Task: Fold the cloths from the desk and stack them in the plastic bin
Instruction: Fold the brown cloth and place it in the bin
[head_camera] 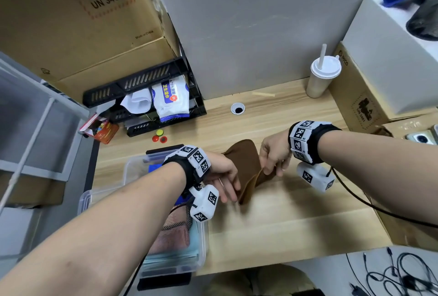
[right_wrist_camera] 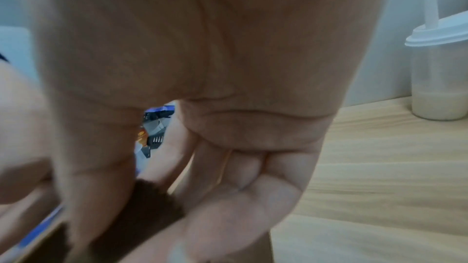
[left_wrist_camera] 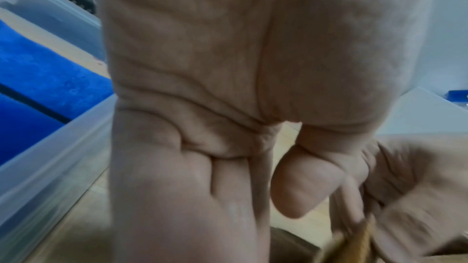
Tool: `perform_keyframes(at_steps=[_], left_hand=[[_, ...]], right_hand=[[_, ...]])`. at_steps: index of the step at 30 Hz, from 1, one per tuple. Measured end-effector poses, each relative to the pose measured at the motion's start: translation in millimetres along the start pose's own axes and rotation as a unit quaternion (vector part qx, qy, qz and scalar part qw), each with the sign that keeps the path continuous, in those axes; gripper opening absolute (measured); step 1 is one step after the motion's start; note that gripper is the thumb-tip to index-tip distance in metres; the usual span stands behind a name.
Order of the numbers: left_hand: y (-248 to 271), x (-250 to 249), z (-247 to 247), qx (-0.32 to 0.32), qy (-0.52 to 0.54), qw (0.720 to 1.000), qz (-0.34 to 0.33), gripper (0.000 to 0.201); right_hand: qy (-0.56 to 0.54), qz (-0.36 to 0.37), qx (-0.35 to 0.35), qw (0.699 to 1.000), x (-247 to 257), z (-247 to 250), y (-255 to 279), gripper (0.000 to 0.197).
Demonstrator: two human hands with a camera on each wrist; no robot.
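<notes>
Right hand (head_camera: pixel 275 153) of mine pinches an edge of the brown cloth (head_camera: pixel 246 165), thumb on one side and curled fingers on the other; the right wrist view shows the dark brown fabric caught between my thumb and fingers (right_wrist_camera: pixel 228 203). Left hand (head_camera: pixel 222 175) lies along the cloth's opposite side with its fingers stretched out almost straight and close together, touching the fabric rather than gripping it, though motion blur keeps me from seeing the fingertips clearly. Between my two hands the cloth is partly doubled over, one layer lifted, its lower end resting on the wooden desk (head_camera: pixel 284 220).

Just left of my left wrist sits the clear plastic bin (head_camera: pixel 129 170) on the desk's left edge, with folded cloths in it: a blue cloth (left_wrist_camera: pixel 38 67) at the far end and pink and pale teal ones nearer me. Behind it stands a black tray (head_camera: pixel 142 80) with a wet-wipes pack (head_camera: pixel 170 96), and a lidded cup with a straw (head_camera: pixel 322 77) stands at the back of the desk.
</notes>
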State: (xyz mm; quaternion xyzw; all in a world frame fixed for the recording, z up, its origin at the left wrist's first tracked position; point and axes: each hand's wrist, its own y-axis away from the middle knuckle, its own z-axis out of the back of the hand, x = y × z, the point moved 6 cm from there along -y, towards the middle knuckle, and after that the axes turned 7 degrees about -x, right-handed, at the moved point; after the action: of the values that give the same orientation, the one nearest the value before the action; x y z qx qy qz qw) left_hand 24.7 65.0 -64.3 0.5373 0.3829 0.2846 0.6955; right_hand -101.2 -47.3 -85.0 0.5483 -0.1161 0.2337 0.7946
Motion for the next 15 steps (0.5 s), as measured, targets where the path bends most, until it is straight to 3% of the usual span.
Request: perform_keyframes(at_steps=[3,5,6,8,11,15], left_hand=[[-12,-4,6,-0.025,0.002,1.0,-0.002,0.031],[-21,-8,20,-0.083,0.028,0.996,-0.012,0.03],[-22,-11,27,-0.118,0.044,0.992,-0.018,0.029],[-26,-12,40,-0.182,0.07,0.981,-0.02,0.025],[-44,-9,47,-0.215,0.112,0.97,0.005,0.027],[-63,-17,54,-0.258,0.064,0.964,-0.012,0.009]], right_hand=[[0.047,-0.041,0.116,0.991,-7,-23,4,0.015],[0.073,-0.069,0.189,0.977,-13,-42,7,0.021],[0.073,-0.076,0.191,0.976,-16,-48,5,0.021],[0.044,-0.067,0.123,0.989,-18,-48,-9,0.016],[0.079,-0.006,-0.072,0.994,-11,-16,-39,0.003],[0.092,0.07,-0.231,0.966,10,27,-69,0.021]])
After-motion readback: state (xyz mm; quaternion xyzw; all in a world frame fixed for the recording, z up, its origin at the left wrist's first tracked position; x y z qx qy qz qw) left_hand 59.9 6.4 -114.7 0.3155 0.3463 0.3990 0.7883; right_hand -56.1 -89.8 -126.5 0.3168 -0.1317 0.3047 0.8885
